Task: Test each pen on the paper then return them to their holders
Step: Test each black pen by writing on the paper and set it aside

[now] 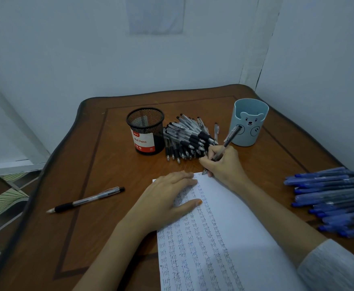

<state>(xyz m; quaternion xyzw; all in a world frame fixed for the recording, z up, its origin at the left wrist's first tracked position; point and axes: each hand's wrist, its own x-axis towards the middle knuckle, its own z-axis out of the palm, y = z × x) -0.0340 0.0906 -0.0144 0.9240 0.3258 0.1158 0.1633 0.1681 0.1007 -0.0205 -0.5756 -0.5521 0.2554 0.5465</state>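
A white sheet of paper covered with columns of the word "test" lies on the wooden table. My left hand rests flat on its upper left part. At the sheet's top edge, my right hand grips a black pen whose tip touches the paper. A black mesh holder labelled "Ball Pens" stands at the back, with a heap of black pens beside it. A light blue bear holder stands to the right.
One black pen lies alone on the table's left side. Several blue pens are piled at the right edge. The table sits in a corner between two pale walls; patterned floor shows to the left.
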